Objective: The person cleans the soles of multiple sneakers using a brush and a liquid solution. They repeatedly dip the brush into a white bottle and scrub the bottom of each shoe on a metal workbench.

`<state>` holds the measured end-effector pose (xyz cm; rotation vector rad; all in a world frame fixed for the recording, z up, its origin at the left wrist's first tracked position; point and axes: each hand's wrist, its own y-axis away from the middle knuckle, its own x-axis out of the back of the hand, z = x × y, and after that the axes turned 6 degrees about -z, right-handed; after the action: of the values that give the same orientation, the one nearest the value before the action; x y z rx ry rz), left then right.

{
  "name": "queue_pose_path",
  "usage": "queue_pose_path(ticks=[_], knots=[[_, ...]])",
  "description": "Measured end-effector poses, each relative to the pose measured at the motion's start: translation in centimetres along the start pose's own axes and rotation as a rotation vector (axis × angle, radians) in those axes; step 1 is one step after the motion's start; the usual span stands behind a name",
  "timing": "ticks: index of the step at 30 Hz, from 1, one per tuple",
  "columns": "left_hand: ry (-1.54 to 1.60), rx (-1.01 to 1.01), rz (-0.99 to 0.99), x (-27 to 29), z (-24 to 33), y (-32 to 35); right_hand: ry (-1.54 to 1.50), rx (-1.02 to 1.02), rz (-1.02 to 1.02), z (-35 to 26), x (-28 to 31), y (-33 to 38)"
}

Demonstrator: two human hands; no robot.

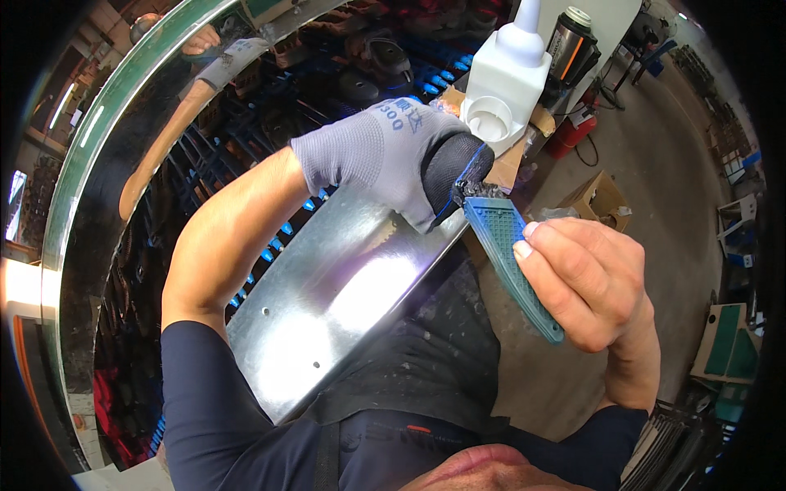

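The blue-green plastic brush (501, 245) with a waffle-textured wedge handle and dark bristles is just right of centre in the frame, pinched in the bare right hand (588, 277), bristle end right at the grey-and-black gloved left hand (409, 151), which is curled closed, can't tell around what. I'd bet it's light and stiff, bristles bendy, and the texture should help against slipping, so grab mid-handle.

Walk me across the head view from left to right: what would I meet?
Curved green edge → bare left forearm → gloved left hand → blue-green brush → bare right hand.
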<state>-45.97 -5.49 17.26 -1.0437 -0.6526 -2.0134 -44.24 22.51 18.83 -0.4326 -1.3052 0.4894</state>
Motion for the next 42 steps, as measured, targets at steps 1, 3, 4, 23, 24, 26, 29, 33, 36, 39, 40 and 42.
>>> queue_pose_path(ticks=[1, 3, 4, 23, 24, 26, 29, 33, 36, 39, 40, 42], knots=[[0.019, -0.007, -0.012, 0.1, -0.1, -0.5, 0.02, 0.008, -0.016, 0.2, 0.3, -0.1], [0.057, -0.004, -0.036, 0.3, -0.2, -0.9, 0.049, 0.024, -0.034, 0.7, 0.6, -0.3], [0.046, 0.0, -0.037, 0.4, -0.2, -0.9, 0.056, 0.031, -0.045, 0.8, 0.7, -0.5], [0.937, 0.227, 0.573, -9.7, -9.4, 6.8, -0.846, -1.204, 0.318, 6.6, -9.3, 9.3], [1.114, 0.236, 0.575, -10.2, -9.0, 7.6, -0.828, -1.225, 0.343, 7.1, -10.2, 9.2], [1.173, -0.011, 0.685, -11.9, -8.8, 8.5, -0.782, -1.247, 0.402, 8.2, -11.3, 8.4], [1.371, -0.094, 0.672, -12.7, -7.7, 8.9, -0.569, -1.248, 0.267, 11.4, -13.4, 8.6], [1.427, -0.062, 0.594, -9.2, -6.1, 11.0, -0.202, -1.144, -0.047, 13.3, -14.1, 5.3], [1.721, -0.305, 0.642, -12.9, -8.8, 13.0, -0.174, -1.131, -0.173, 14.8, -15.2, 4.7], [1.843, -0.233, 0.743, -17.4, -8.9, 13.6, -0.145, -1.08, -0.275, 15.0, -16.1, 4.1], [1.88, -0.188, 0.679, -17.4, -8.6, 13.8, -0.134, -1.07, -0.313, 15.1, -16.3, 4.1], [1.875, -0.085, 0.664, -16.9, -8.0, 13.9, -0.123, -1.064, -0.379, 15.1, -16.2, 3.3]])
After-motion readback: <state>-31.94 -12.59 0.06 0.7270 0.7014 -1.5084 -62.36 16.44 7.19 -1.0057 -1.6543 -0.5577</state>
